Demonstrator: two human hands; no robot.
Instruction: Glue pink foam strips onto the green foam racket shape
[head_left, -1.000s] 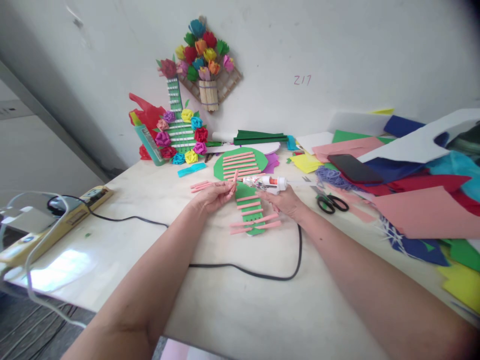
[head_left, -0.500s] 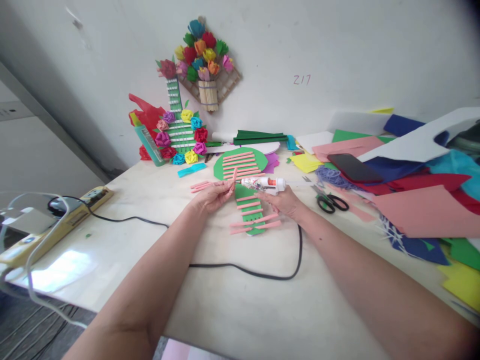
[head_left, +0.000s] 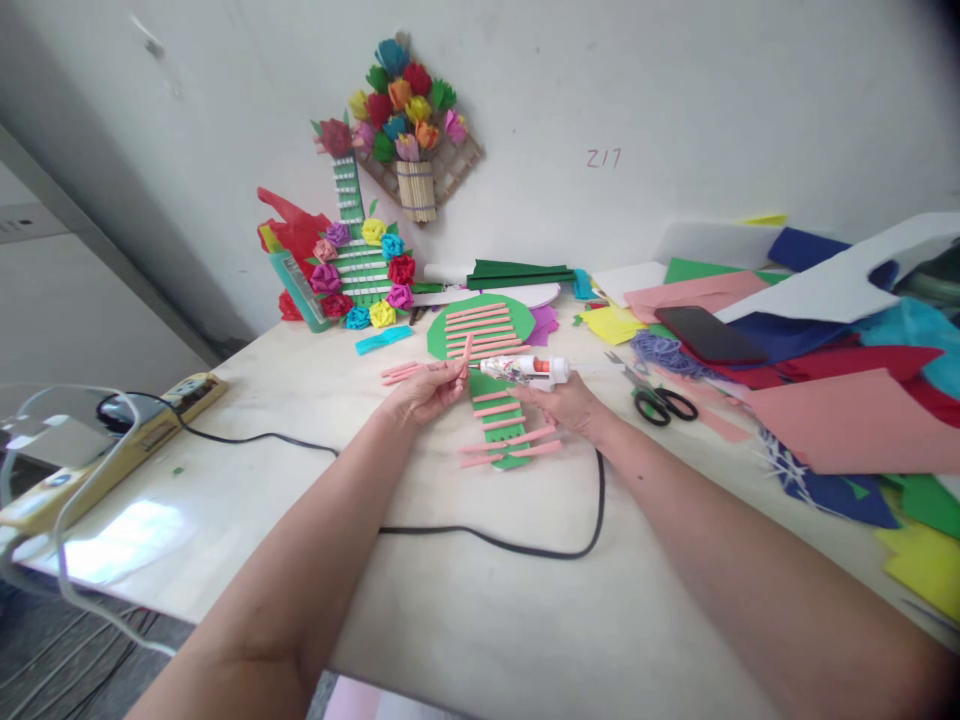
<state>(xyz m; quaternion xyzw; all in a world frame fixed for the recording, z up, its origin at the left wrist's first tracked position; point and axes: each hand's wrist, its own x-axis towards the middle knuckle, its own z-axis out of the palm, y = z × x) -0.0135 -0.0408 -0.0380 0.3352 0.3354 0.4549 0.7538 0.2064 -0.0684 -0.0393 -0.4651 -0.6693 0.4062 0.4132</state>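
Observation:
Pinched in my left hand (head_left: pixel 433 391) is a thin pink paper strip (head_left: pixel 469 350), held upright. My right hand (head_left: pixel 564 402) grips a white glue gun (head_left: pixel 525 370), its nozzle pointing left at the strip; whether the two touch I cannot tell. Beneath both hands lies a green guitar-shaped cutout (head_left: pixel 437 335) with several pink strips glued or laid across its body and neck. Part of its middle is hidden by the glue gun and my hands. Left of my left hand rest a few loose pink strips (head_left: pixel 401 372).
Black-handled scissors (head_left: pixel 666 406), a phone (head_left: pixel 709 334) and heaped coloured paper (head_left: pixel 855 425) lie right. A black cord (head_left: pixel 510 545) loops across the table to a yellow power strip (head_left: pixel 150 440). A flower-trimmed paper guitar (head_left: pixel 364 262) and a glue bottle (head_left: pixel 300 290) stand at the back.
The glue gun has shifted very slightly left along the pink strip. Both hands keep their grips; all else stays in place.

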